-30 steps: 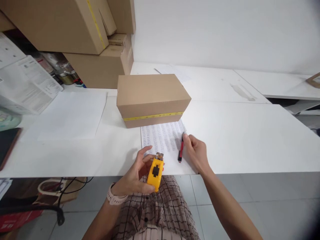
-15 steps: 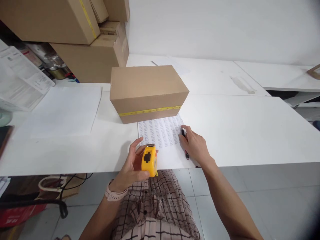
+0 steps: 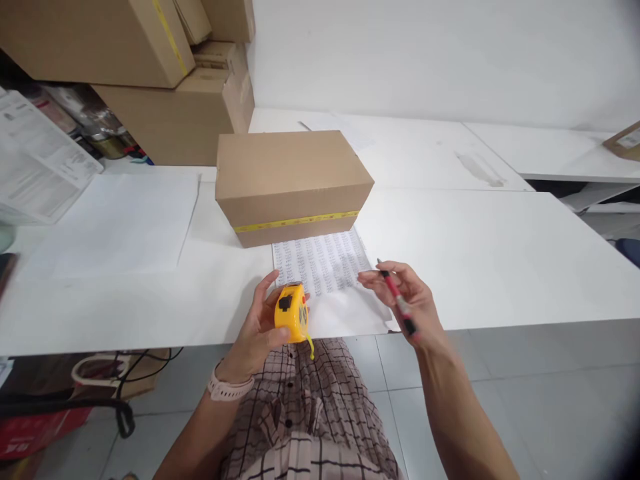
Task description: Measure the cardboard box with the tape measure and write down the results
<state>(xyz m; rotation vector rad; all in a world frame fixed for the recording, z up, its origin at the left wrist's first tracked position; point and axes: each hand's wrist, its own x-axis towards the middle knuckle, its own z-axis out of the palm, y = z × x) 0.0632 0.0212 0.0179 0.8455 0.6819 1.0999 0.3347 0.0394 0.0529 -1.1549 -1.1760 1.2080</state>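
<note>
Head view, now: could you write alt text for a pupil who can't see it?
A person's left hand holds a yellow tape measure and their right hand a red-and-black pen, near the front edge of a white table. A sheet with columns of text shows before a cardboard box; more boxes are stacked at back left.

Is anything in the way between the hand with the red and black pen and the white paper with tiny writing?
No, nothing visible stands between the right hand, holding the slim red and black pen, and the white printed paper. The brown cardboard box with a yellow strip stands at the paper's far side.
</note>
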